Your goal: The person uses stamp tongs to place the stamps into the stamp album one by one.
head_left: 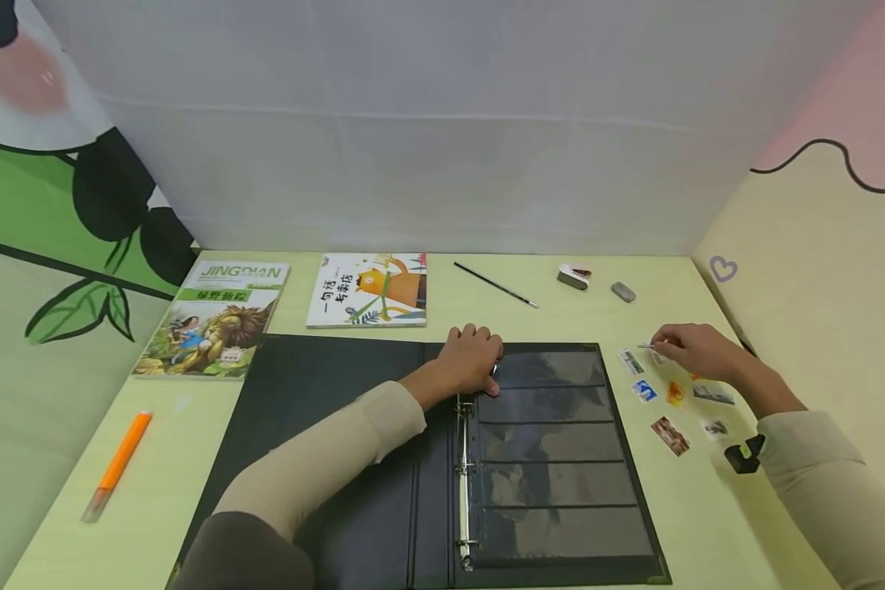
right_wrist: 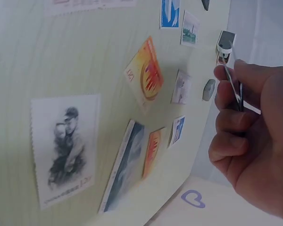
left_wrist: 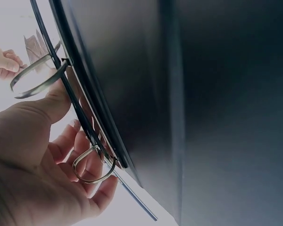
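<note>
An open black stamp album (head_left: 339, 483) with metal rings (head_left: 465, 483) lies at the centre, its clear pocket page (head_left: 556, 483) on the right side. My left hand (head_left: 465, 360) grips the top of the album by the rings, thumb on the page and fingers curled at the upper edge; the left wrist view shows the left hand (left_wrist: 52, 155) around the rings (left_wrist: 94, 165). Beyond the album's right edge, my right hand (head_left: 696, 352) pinches metal tweezers (right_wrist: 233, 84). Beneath and around it lie several stamps, among them a blue one (head_left: 644, 391) and a reddish-brown one (head_left: 669, 436).
Two books, one with a lion (head_left: 214, 319) and one with an orange cat (head_left: 369, 291), lie at the back left. An orange marker (head_left: 118, 463) lies at the left. Along the back are a black pencil (head_left: 496, 284), a small stapler (head_left: 574, 277) and a grey eraser (head_left: 623, 292).
</note>
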The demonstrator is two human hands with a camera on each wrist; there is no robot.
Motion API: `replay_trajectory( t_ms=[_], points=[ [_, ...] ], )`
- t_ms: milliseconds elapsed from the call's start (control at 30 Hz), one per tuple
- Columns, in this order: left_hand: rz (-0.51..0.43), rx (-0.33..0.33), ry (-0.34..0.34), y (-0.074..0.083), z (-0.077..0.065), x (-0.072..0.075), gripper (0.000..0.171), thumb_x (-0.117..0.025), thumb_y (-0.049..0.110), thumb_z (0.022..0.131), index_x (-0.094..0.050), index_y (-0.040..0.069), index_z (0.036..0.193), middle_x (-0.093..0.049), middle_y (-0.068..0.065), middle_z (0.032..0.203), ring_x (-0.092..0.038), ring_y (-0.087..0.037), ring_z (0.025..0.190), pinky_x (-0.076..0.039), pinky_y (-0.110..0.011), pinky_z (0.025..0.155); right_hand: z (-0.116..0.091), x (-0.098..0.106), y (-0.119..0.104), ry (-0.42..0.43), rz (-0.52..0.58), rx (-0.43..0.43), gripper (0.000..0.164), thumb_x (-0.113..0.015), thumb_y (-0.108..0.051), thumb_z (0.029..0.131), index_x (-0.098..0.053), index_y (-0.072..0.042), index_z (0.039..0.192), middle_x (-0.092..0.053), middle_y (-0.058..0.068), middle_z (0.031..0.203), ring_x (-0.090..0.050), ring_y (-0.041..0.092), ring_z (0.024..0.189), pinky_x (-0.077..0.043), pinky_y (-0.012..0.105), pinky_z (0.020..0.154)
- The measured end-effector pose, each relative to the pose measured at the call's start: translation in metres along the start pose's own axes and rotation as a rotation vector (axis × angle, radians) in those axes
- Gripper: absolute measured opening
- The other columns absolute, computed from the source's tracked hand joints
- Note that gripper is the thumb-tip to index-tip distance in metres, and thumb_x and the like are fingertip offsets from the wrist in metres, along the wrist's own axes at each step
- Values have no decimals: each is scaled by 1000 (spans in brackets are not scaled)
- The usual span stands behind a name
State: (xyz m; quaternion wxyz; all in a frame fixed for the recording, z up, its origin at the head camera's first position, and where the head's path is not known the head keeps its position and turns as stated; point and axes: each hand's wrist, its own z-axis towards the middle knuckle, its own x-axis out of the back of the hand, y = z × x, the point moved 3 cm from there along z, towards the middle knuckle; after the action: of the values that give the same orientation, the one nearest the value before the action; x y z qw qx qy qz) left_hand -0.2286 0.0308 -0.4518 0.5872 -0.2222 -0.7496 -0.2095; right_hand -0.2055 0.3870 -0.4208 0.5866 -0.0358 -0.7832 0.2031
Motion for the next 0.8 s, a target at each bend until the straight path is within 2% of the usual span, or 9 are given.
replay_trajectory(
  t_ms=[133, 300, 567, 800],
  points=[
    [-30, -2, 29, -1, -3, 2, 57, -71, 55, 77, -48, 21, 116, -52, -1, 113, -45, -20, 97, -39, -37, 84, 1, -3, 7, -18, 16, -29, 30, -52, -28, 99, -65, -4, 111, -69, 6, 96, -57, 15, 81, -46, 31, 67],
    [-55, -27, 54, -2, -7, 2, 58, -71, 54, 77, -49, 20, 118, -54, -1, 113, -45, -20, 96, -40, -36, 82, 3, -13, 17, -60, 88, -73, 28, -54, -28, 98, -65, -4, 107, -66, 6, 94, -54, 16, 81, -44, 30, 67],
    [-52, -61, 78, -2, -10, -1, 62, -68, 57, 78, -50, 21, 126, -54, -2, 118, -49, -22, 101, -44, -38, 86, 7, -22, 20, -25, 88, -36, 20, -57, -24, 96, -66, -7, 100, -66, 2, 88, -53, 13, 76, -42, 28, 69],
    [-20, -68, 78, -4, -10, 1, 63, -66, 58, 79, -50, 20, 126, -54, -3, 119, -50, -23, 105, -46, -39, 89, 8, -14, 14, 2, 72, -9, 19, -56, -23, 97, -66, -8, 99, -64, 2, 86, -50, 12, 75, -41, 26, 66]
  ],
)
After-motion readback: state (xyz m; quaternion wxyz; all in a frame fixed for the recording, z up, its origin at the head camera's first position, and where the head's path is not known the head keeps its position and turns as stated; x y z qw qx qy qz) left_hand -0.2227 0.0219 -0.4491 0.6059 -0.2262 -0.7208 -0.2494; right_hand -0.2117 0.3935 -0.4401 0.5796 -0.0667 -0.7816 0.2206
